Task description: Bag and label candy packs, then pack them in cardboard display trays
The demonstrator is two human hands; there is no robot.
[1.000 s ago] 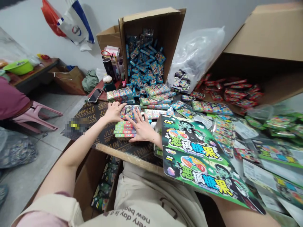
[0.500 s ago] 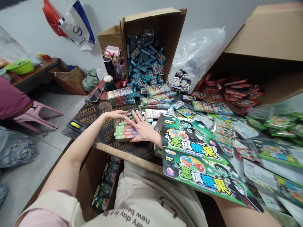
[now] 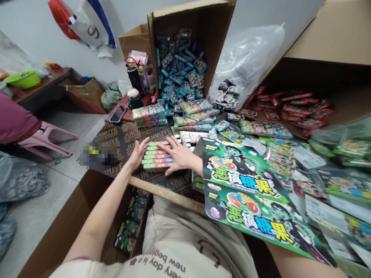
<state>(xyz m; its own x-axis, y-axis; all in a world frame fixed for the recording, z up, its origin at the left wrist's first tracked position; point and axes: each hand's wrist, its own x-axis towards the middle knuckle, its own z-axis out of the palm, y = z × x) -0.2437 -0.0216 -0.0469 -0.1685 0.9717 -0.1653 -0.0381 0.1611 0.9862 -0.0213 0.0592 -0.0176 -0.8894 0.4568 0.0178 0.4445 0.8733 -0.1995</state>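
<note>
A row of slim, colourful candy packs (image 3: 158,159) lies on the dark plywood tabletop in front of me. My left hand (image 3: 138,155) is at the left end of these packs, fingers stretched and apart; whether it touches them I cannot tell. Over their right end my right hand (image 3: 180,155) rests with fingers spread, holding nothing. Just right of that wrist stands a green and black printed display box (image 3: 240,164), its large printed flap hanging past the table edge. More packs show inside the box, partly hidden.
Stacked candy strips (image 3: 149,112) lie behind. A carton of blue packs (image 3: 181,77) and another of red packs (image 3: 301,110) stand at the back. A phone (image 3: 118,114) and a jar (image 3: 134,99) are at the left. Below the table edge is an open carton (image 3: 72,216).
My left hand has drawn back from on top of the packs to their left end. My right hand stays spread over the right end. The view has shifted slightly.
</note>
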